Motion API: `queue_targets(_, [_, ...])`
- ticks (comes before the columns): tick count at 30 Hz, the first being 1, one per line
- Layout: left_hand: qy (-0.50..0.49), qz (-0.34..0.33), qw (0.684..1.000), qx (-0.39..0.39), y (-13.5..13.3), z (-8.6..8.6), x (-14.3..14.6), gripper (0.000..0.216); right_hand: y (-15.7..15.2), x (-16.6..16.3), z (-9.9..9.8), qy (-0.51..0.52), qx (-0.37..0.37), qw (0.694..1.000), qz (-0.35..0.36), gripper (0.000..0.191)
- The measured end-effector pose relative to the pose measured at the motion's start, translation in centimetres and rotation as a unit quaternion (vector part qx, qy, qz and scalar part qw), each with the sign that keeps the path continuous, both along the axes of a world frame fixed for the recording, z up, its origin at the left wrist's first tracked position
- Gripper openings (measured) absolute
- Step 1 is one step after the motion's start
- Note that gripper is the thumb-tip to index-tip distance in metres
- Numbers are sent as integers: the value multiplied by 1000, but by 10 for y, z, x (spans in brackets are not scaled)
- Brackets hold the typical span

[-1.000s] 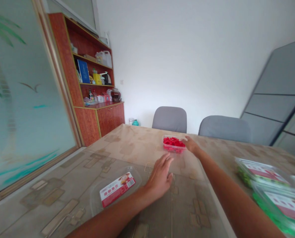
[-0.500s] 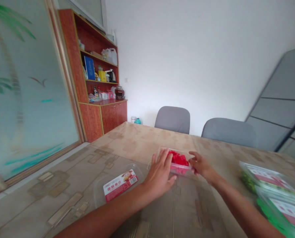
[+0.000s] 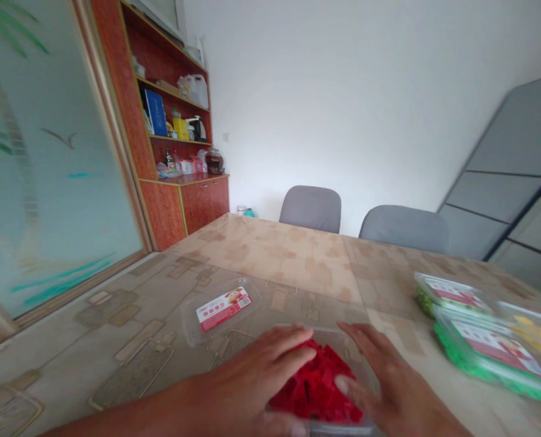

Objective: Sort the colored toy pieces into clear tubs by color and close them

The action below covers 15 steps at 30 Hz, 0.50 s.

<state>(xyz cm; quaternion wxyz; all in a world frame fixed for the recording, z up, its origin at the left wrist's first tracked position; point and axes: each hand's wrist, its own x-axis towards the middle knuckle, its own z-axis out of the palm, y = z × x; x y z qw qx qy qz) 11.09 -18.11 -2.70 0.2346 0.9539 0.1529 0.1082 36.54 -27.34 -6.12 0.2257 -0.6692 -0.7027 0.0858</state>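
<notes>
A clear plastic tray of red pieces (image 3: 318,382) sits on the table (image 3: 297,267) close to me, at the bottom of the view. My left hand (image 3: 247,376) cups its left side, fingers curved over the rim. On the tray's right side lies my right hand (image 3: 388,382), thumb pressed against the red pieces. Both hands grip the tray between them. A clear lid with a red and white label (image 3: 222,301) lies flat on the table, left of the tray and a little farther away.
Closed clear boxes with green pieces (image 3: 479,352) and one with yellow pieces (image 3: 537,328) sit at the right. Two grey chairs (image 3: 311,207) stand at the far table edge. A red wooden shelf cabinet (image 3: 170,139) and a frosted glass panel (image 3: 42,170) line the left wall.
The tray of red pieces came from the far side of the table to right in front of me. Both hands closed on it and drew back with it.
</notes>
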Motion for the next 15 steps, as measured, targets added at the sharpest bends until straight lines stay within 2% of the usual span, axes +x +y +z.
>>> queue_targets(4, [-36, 84, 996, 2, 53, -8, -24, 47, 9, -3, -9, -50, 56, 997, -22, 58])
queue_targets(7, [25, 190, 981, 35, 97, -13, -47, 68, 10, 6, -18, -31, 76, 996, -37, 53])
queue_targets(8, [66, 208, 975, 35, 107, -15, -54, 75, 10, 9, -20, -22, 81, 996, -39, 51])
queue_targets(11, [146, 222, 964, 20, 118, -20, -64, 87, 13, 20, -19, -15, 88, 996, -27, 45])
queue_targets(15, [139, 230, 963, 17, 112, -24, -61, 95, 18, 26, -13, -21, 88, 996, 11, 36])
